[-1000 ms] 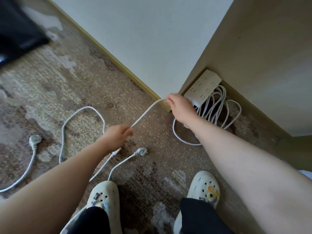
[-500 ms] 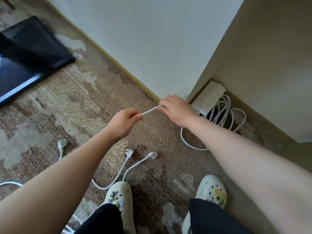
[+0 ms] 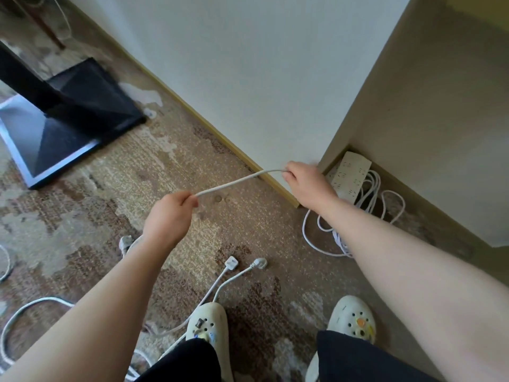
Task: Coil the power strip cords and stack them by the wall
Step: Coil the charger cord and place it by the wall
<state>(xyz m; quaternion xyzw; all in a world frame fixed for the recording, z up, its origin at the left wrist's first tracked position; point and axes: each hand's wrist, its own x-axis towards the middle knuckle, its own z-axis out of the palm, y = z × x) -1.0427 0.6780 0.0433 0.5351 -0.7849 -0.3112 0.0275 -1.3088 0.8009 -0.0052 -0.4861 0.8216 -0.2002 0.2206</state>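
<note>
Underfoot, worn patterned carpet [image 3: 82, 216] meets a white wall [image 3: 248, 78] and baseboard [image 3: 209, 125].

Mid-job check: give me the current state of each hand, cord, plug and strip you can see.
left hand: pinching the white cord.
right hand: gripping the same cord's other end of the span.
white cord: stretched nearly straight between both hands, off the floor.
power strip: tilted against the wall corner, atop its loosely coiled cord.
two plugs: unplugged, lying on the carpet.
loose cord: uncoiled, lower left.
</note>
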